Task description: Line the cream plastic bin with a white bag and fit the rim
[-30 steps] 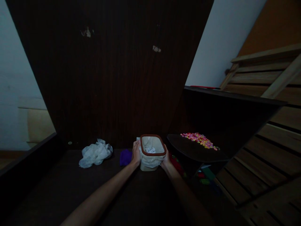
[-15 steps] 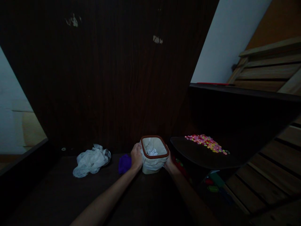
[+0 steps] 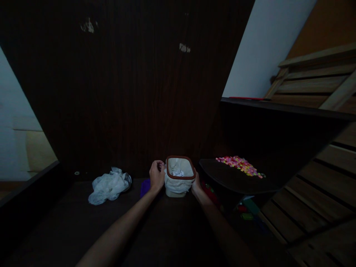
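A small trash bin (image 3: 175,194) with a brown square rim (image 3: 180,177) stands in front of me on the dark surface. A white plastic liner (image 3: 178,185) is folded down around its outside, and crumpled whitish material lies inside. My left hand (image 3: 157,176) is beside the bin's left wall, its fingers curled together close to the liner's edge; whatever they pinch is too small to make out. Against the right wall, my right hand (image 3: 196,183) grips the bin, with its fingers partly hidden. Behind my left wrist lies a purple cloth-like item (image 3: 145,187).
A crumpled white plastic bag (image 3: 109,186) lies to the left. On the right, a dark curved shelf (image 3: 222,176) holds a pile of colourful small pieces (image 3: 241,165). Red and green items (image 3: 246,213) sit below it. A tall dark panel (image 3: 133,85) rises behind the bin.
My left hand has come off the bin's wall, shifted up and left, and curled its fingers. The right hand stays on the bin. The view has shifted slightly.
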The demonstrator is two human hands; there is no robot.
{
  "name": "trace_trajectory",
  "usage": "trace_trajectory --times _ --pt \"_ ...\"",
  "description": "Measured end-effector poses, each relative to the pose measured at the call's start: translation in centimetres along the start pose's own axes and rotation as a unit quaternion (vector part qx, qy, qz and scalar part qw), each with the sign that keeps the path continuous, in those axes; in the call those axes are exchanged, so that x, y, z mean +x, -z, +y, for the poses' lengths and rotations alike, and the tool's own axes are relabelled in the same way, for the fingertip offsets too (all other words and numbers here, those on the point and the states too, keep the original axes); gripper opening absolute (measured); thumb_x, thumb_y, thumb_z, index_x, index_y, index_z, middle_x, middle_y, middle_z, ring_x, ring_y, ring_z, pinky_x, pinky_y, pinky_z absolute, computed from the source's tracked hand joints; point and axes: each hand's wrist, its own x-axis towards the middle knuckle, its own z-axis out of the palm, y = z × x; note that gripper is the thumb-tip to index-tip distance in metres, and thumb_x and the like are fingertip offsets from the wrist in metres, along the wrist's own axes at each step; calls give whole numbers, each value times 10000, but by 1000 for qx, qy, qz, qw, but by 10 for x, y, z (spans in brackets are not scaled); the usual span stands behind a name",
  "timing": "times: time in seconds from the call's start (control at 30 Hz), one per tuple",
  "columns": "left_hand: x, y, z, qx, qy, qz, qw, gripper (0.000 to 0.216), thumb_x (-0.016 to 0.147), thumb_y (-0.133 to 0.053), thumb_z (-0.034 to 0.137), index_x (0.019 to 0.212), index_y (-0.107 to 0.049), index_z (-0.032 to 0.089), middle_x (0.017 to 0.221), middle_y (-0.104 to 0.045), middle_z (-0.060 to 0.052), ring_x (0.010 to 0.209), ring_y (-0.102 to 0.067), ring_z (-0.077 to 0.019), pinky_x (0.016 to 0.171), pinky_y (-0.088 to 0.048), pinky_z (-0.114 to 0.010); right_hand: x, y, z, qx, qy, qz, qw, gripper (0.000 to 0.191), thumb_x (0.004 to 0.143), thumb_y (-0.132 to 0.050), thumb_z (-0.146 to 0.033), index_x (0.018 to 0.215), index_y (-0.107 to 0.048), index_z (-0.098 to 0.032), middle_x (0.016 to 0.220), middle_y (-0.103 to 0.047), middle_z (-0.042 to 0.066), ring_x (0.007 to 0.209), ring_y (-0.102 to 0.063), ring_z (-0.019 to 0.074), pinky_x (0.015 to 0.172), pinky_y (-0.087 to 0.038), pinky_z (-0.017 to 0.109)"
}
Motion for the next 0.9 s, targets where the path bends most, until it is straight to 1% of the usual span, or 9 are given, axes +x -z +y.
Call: trace_trajectory --times 0.07,0.13,0.27,0.33,0.4,0.5,0.63,0.8,0.9 --pt "-1 14 1 24 -16 -8 1000 307 1001 -632 360 1240 -630 167 1241 -661 -96 1054 -676 -237 909 -585 -453 1 6 -4 -15 -22 24 999 309 991 -631 -380 1198 -641 -151 1164 -672 82 976 -678 208 840 -591 405" --pt "-7 32 -1 51 -38 -39 997 314 1009 -611 369 1243 -623 160 1218 -672 -96 1064 -676 -243 934 -568 -469 0 13 -8 -27 -37 48 998 309 993 -628 -383 1197 -641 -151 1165 -671 83 980 -676 208 843 -588 407" --pt "-32 73 -10 113 -94 -165 975 350 993 -529 352 1288 -611 183 1178 -719 -108 1099 -684 -258 999 -536 -437 -10 29 -19 -38 -49 91 994 315 996 -621 -392 1199 -638 -152 1161 -670 83 975 -675 207 840 -588 406" --pt "-45 91 -15 150 -119 -223 956 334 926 -588 381 1206 -669 216 1181 -732 -103 1124 -677 -283 1024 -519 -436 -18 36 -25 -40 -48 110 992 316 997 -620 -396 1197 -639 -152 1156 -671 82 967 -676 205 834 -589 402" --pt "-53 105 -20 191 -135 -253 939 282 883 -616 385 1092 -711 222 1143 -739 -114 1133 -663 -321 1042 -494 -474 -25 41 -31 -41 -42 125 990 316 996 -620 -397 1196 -639 -152 1154 -672 81 962 -676 203 829 -590 399" --pt "-58 116 -25 242 -146 -261 923 228 877 -613 353 1013 -721 205 1133 -723 -147 1140 -642 -350 1043 -468 -514 -37 46 -40 -44 -30 134 990 314 996 -621 -397 1190 -641 -152 1145 -674 80 952 -677 200 820 -591 394" --pt "-55 121 -25 275 -152 -250 916 240 927 -621 333 1079 -687 159 1156 -698 -131 1121 -638 -302 1029 -466 -519 -49 45 -51 -56 -4 125 991 303 995 -624 -392 1178 -644 -151 1126 -677 75 935 -678 195 808 -592 385" --pt "-59 124 -7 261 -180 -233 919 320 969 -470 246 1228 -637 162 1262 -668 -169 1190 -609 -319 1066 -467 -518 -62 40 -63 -81 55 112 989 296 993 -624 -394 1158 -647 -150 1112 -677 71 929 -673 193 811 -585 386" --pt "-68 133 9 236 -208 -238 919 343 983 -447 281 1260 -626 189 1267 -673 -144 1195 -614 -312 1062 -496 -490 -74 34 -69 -104 112 93 984 296 992 -615 -427 1079 -658 -147 1050 -680 58 901 -663 186 816 -566 383"
